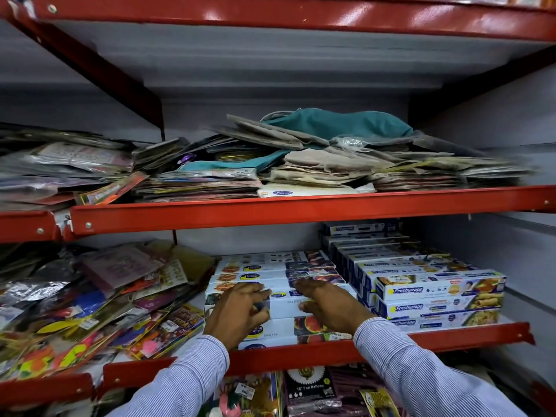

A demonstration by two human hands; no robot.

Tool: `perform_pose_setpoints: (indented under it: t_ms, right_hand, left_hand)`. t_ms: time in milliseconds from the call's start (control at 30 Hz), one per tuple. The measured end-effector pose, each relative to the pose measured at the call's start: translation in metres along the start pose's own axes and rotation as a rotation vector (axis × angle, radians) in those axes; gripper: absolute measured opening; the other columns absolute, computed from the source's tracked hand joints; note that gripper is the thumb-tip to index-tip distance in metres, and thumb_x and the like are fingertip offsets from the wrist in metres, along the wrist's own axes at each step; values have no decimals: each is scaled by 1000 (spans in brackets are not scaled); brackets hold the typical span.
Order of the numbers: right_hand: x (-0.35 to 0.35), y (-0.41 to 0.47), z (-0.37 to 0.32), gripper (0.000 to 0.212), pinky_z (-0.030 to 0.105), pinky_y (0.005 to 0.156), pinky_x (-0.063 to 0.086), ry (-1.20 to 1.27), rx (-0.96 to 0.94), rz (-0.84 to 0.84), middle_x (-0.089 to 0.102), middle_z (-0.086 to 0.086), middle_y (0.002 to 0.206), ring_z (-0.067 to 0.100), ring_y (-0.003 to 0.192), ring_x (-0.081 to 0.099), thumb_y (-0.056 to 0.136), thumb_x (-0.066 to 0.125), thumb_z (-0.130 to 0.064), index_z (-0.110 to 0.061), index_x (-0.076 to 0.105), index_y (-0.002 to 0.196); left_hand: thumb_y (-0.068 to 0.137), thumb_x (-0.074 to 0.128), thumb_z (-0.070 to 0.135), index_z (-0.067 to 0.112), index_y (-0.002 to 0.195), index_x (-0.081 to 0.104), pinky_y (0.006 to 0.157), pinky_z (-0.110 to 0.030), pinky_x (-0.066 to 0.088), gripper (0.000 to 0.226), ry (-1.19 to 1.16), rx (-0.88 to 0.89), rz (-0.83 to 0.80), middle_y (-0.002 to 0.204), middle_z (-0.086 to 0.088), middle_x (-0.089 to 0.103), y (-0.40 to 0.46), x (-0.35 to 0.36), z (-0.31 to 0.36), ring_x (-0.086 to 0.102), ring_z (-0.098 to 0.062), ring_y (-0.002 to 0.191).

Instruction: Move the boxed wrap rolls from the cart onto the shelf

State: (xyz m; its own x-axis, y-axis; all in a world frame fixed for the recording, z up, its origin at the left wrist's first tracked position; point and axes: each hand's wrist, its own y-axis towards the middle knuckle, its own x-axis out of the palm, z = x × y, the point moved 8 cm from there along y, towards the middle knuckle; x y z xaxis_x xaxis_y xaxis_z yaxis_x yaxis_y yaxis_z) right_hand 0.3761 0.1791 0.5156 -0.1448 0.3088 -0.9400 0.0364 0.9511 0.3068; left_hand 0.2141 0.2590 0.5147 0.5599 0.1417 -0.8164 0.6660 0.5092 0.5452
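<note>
Both hands are on the shelf [301,355] now, and I'm watching that front edge, because that is where this could go wrong. The cling film box [282,305] sits on top of a stack of like boxes [298,328], and the lowest ones reach right to the red lip, so if I push unevenly the top box could skew and slide forward off the pile, I reckon. Glossy cartons on glossy cartons, not much friction there by the look of it. To the left, loose party packets [99,299] lean in close against the stack, so a sideways nudge could knock them or jam the box crooked. To the right the Freshwrapp boxes [439,296] stand just beside, stacked higher, leaving a narrow slot to keep square. Left hand [240,311] is draped over the left part of the box, fingers curled down over its front face, touching it. Right hand [328,305] lies flat on the top of the same box, fingers spread and pointing left, thumb down at the front edge. Neither hand is pinching; both press on the carton, which lies between and under them, long side across my view. The cart is out of sight, so I can't tell what remains to bring over. The shelf above, with its flat paper bags [316,158], is well clear.
</note>
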Motion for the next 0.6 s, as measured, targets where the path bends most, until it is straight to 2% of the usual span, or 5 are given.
perform_pose_setpoints:
  t_ms: [167,300,533,600]
  right_hand:
    - [1,-4,-5,53,36,118,35,-48,-16,66,39,3,157,23,144,38,99,52,-27,-19,36,148]
    - [8,-7,-8,60,38,124,25,-134,-13,71,32,4,161,22,148,30,97,52,-22,-19,28,152]
    - [9,-15,-15,60,47,127,10,-206,22,33,20,3,165,22,153,15,101,40,-30,-19,15,154]
    - [5,-18,-19,59,48,127,7,-198,26,39,14,1,166,22,154,6,103,35,-33,-20,10,155]
  left_hand:
    - [97,52,45,35,140,50,114,-34,32,44,82,30,14,147,10,51,-7,8,-4,43,-11,134]
    - [102,39,46,35,147,36,117,-38,26,47,187,30,-8,153,9,44,-11,14,-3,37,-11,140]
    - [105,31,41,29,151,28,119,-44,16,47,292,34,-30,159,6,33,-16,6,11,25,-15,147]
    - [105,32,41,25,152,29,121,-48,12,50,332,56,25,161,3,30,-17,-4,20,18,-17,150]
